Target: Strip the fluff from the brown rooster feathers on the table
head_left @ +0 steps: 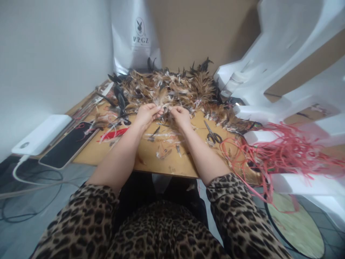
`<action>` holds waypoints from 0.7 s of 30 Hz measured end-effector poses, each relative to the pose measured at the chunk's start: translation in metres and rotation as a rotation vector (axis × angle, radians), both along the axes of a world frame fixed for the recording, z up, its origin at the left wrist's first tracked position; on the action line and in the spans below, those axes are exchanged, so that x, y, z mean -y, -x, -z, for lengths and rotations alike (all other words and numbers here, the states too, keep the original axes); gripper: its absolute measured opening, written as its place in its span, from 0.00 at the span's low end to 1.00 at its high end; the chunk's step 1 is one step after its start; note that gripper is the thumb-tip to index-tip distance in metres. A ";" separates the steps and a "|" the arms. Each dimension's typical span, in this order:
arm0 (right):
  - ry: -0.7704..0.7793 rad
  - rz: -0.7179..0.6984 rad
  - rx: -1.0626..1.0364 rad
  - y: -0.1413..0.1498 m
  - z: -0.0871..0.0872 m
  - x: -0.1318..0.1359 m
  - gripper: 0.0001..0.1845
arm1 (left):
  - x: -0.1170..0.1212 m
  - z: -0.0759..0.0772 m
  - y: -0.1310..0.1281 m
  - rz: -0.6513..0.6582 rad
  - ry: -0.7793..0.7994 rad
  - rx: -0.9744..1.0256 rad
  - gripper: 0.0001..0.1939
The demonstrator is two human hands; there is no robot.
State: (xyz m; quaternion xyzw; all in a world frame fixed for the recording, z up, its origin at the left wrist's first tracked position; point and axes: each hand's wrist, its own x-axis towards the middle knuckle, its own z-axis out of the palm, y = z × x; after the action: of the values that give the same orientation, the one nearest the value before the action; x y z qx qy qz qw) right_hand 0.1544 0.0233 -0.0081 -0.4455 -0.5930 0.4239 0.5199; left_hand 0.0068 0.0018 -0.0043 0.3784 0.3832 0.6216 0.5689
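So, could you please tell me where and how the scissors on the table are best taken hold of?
Probably by the dark handle loops, with the right hand coming from the near right side: the scissors lie with their loops toward the person and their blades pointing away, slightly left.

The pale bag point(126, 54) reads "PPGZ" beneath an oval rabbit logo point(139, 27).

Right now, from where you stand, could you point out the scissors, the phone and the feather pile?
Scissors point(211, 132): head view, near the pivot.
Phone point(67, 146): head view, middle of the dark screen.
Feather pile point(172, 86): head view, middle of the brown heap.
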 end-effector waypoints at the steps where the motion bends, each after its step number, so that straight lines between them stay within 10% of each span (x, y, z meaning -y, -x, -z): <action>1: 0.080 -0.027 -0.072 0.002 0.000 0.001 0.16 | 0.001 0.000 -0.001 0.002 -0.010 -0.027 0.07; 21: 0.187 -0.139 -0.253 0.004 0.001 0.003 0.18 | 0.005 0.000 -0.007 0.086 0.087 -0.028 0.06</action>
State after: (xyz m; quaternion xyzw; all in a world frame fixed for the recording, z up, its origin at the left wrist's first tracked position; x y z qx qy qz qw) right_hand 0.1507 0.0204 -0.0086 -0.3932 -0.5102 0.5648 0.5159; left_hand 0.0134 -0.0031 -0.0041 0.3779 0.4011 0.5740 0.6057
